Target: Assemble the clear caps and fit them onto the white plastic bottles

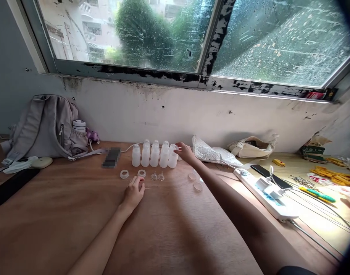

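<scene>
Several frosted white bottles that look like baby bottles (154, 154) stand upright in a row on the wooden table. My right hand (186, 152) reaches to the top of the rightmost bottle (173, 158), fingers closed at its upper end; the exact grip is partly hidden. On the table before the row rests my left hand (134, 194), loosely curved, thumb apart, nothing visible in it. Its fingertips are close to a white ring (141, 173). Another white ring (124, 174) lies to the left. Two small clear ringed pieces (157, 176) sit right of the hand. Two clear discs (197, 186) lie farther right.
A grey backpack (49, 126) and a black case (13, 187) are at left. A blurred dark object (111, 157) lies beside the bottles. On the right are a white padded packet (215, 152), a power strip (263, 194) with cables, a phone (270, 176) and yellow parts (335, 175).
</scene>
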Motion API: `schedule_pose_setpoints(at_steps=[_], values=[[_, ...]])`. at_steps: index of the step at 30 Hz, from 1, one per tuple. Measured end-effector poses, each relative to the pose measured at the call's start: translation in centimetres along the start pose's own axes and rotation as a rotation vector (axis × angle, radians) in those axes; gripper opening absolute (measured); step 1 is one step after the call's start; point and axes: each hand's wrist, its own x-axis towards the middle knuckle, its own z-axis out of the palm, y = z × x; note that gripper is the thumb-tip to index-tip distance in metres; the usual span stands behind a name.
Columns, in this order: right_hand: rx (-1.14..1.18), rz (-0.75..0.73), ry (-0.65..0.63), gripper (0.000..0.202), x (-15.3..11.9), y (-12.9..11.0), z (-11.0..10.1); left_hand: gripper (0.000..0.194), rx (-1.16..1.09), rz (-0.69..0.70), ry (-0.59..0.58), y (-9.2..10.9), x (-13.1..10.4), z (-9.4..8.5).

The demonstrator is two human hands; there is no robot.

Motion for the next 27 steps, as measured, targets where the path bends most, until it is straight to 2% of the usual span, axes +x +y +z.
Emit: schedule_pose_setpoints(at_steps=[7, 11, 14, 17, 20, 23, 27], values=[[-0.002, -0.054, 0.059, 0.025, -0.6, -0.4, -0.6, 0.016, 0.039, 0.022, -0.011, -0.3, 0.0, 0.3], [0.026, -0.144, 0.140, 0.023, -2.8, -1.5, -0.5, 0.018, 0.080, 0.030, -0.004, -0.5, 0.0, 0.5], [0.063, -0.207, 0.104, 0.020, -5.7, -2.0, 1.2, 0.019, 0.124, 0.040, 0.001, -0.5, 0.0, 0.4], [0.087, -0.229, 0.025, 0.017, -9.0, -1.8, 4.2, 0.021, 0.169, 0.034, 0.014, -0.4, 0.0, 0.4], [0.103, -0.207, -0.026, 0.023, -11.4, -1.2, 7.0, 0.028, 0.205, 0.021, 0.026, -0.4, 0.1, 0.7], [0.113, -0.172, -0.039, 0.028, -12.3, -0.9, 8.6, 0.033, 0.256, 0.013, 0.025, -0.4, 0.4, 1.2], [0.146, -0.134, -0.023, 0.017, -12.1, -1.3, 8.9, 0.029, 0.278, -0.002, 0.021, -0.6, 1.1, 1.6]])
